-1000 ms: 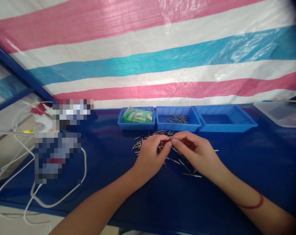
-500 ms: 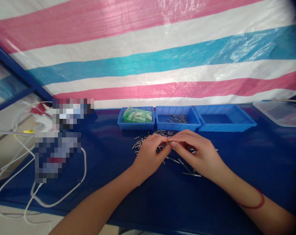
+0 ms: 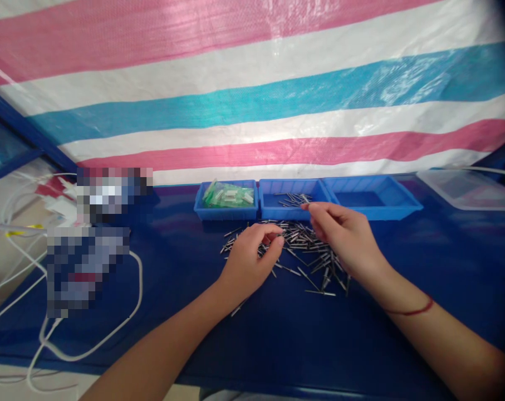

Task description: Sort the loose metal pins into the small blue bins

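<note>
A loose heap of thin metal pins (image 3: 306, 248) lies on the blue table (image 3: 277, 334). My left hand (image 3: 250, 259) rests on the heap's left side, fingers curled and pinched on something I cannot make out. My right hand (image 3: 344, 236) is raised to the front rim of the middle blue tray (image 3: 269, 209), which holds several pins; its fingers are pinched together at the rim, and what they hold is too small to name. A red string circles my right wrist.
A left blue tray (image 3: 227, 211) holds green-and-white small parts. A right blue tray (image 3: 373, 209) and a clear plastic box (image 3: 469, 192) stand further right. White cables (image 3: 89, 345) loop at the table's left. A striped tarp (image 3: 252, 100) hangs behind.
My hands have parted. The right hand moved up and away from the left to the middle tray's rim; the left stayed on the pin heap.
</note>
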Demonstrator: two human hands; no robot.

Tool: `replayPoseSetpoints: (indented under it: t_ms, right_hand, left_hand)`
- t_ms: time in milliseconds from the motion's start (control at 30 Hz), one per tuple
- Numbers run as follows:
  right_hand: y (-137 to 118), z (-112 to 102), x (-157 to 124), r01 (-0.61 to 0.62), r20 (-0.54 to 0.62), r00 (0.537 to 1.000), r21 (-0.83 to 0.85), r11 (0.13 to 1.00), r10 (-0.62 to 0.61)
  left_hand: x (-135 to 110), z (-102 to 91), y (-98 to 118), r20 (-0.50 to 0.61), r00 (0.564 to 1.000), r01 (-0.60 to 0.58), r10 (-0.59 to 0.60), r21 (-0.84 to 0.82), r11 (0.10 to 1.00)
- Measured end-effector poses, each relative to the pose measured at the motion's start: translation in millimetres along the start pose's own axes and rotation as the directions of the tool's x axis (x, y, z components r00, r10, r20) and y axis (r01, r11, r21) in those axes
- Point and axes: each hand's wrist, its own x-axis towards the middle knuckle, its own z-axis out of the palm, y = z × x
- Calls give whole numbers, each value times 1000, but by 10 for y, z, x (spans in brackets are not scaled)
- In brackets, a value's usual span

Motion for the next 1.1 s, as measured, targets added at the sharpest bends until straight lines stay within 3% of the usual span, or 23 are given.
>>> replayPoseSetpoints:
  t_ms: [133,300,400,767,933,1100]
  right_hand:
    - [-9,-31,116,-101,-33,993,212,972,110]
    - [-29,-34,92,-130,19,991,223,966,129]
    - [-39,-5,28,-125,54,992,205,971,117]
    - [-60,56,-78,-59,178,982,-12,998,60]
    - [-23,52,-113,120,265,961,-150,981,-77]
    - [11,58,-168,286,380,912,-324,902,-153]
  left_hand:
    - [-5,14,-23,93,992,-96,86,110,989]
    - [5,29,-65,259,954,-234,149,337,912]
    - [31,53,-88,306,942,-270,139,440,857]
    - [-10,106,-45,274,961,-175,32,517,838]
    - [-9,104,-34,249,967,-178,47,539,823]
    - [17,72,-44,172,981,-166,89,513,842]
